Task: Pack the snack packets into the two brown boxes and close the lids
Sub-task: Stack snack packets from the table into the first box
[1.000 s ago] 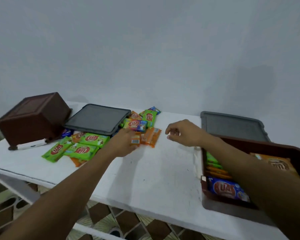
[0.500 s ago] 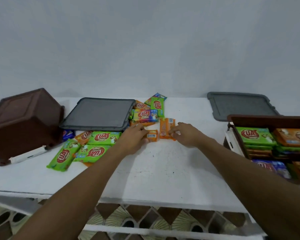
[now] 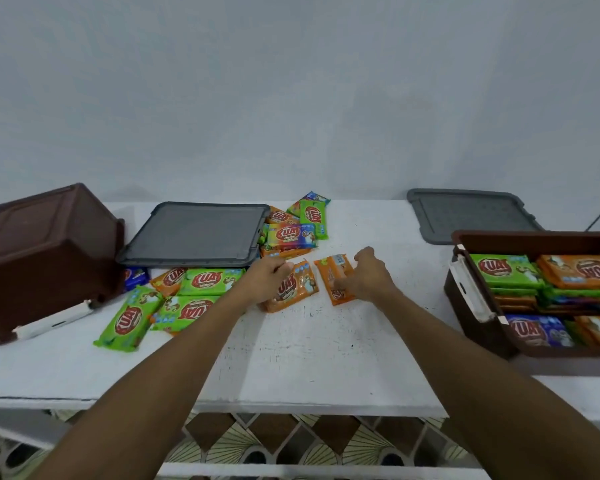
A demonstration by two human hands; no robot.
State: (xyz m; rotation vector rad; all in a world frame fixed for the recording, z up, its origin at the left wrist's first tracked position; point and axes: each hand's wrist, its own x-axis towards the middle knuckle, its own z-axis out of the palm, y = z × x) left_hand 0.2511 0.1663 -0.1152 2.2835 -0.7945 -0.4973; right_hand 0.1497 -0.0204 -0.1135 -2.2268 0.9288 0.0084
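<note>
White table (image 3: 309, 358), plain wall; left hand (image 3: 267, 278) pinches one orange packet (image 3: 293, 289), right hand (image 3: 368, 275) grips another orange packet (image 3: 333, 278); lift both flat, stack into open brown box (image 3: 478, 327) at right; avoid snagging its rim.

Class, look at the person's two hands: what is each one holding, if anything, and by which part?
Left hand: far end of the face-up orange snack packet. Right hand: right edge of the other orange packet. Both packets lie on the white table, unlifted.
</note>
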